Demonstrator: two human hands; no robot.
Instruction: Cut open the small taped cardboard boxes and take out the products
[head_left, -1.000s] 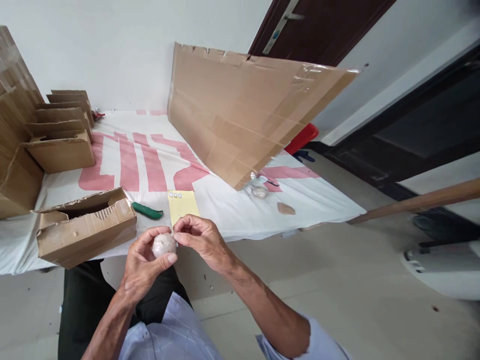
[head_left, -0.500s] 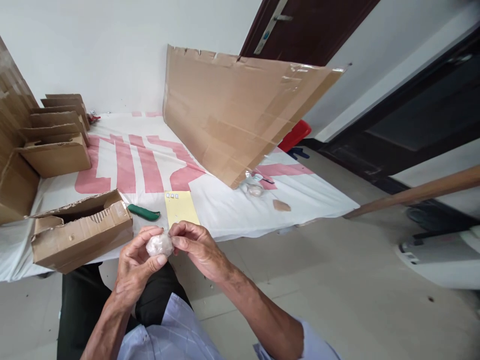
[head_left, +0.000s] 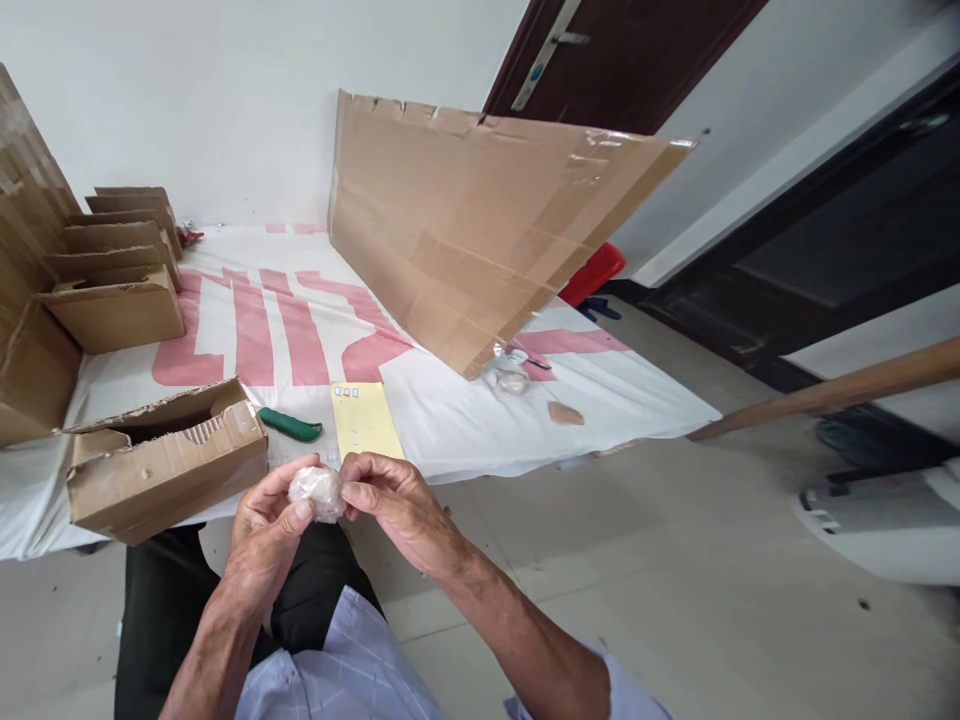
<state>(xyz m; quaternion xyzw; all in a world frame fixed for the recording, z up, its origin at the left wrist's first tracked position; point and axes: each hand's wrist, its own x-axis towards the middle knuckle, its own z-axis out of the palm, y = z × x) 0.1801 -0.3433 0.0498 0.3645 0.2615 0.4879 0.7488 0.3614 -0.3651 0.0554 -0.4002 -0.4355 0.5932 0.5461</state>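
A small rounded bundle (head_left: 318,491), whitish and wrapped in shiny clear plastic, is held over my lap just off the table's front edge. My left hand (head_left: 259,530) cups it from the left, the thumb below and the fingers behind. At its right edge, my right hand (head_left: 397,505) has thumb and forefinger pinched together on the wrapping; the exact bit between the fingertips is hidden. Beyond my hands, a yellow sheet of paper (head_left: 367,420) bears several tiny pale pieces. A green-handled tool (head_left: 291,424) lies left of the paper, beside an open cardboard box (head_left: 172,490).
A white cloth with red print (head_left: 442,430) covers the table. On it stands a large, leaning cardboard sheet (head_left: 465,220). Near its lower corner lie a clear plastic lump (head_left: 510,379) and a brown scrap (head_left: 565,413). Cardboard compartments (head_left: 112,315) stand at the far left.
Both hands have shifted slightly downward. The bundle has turned a little in my left hand, and more of its shiny wrapping faces up.
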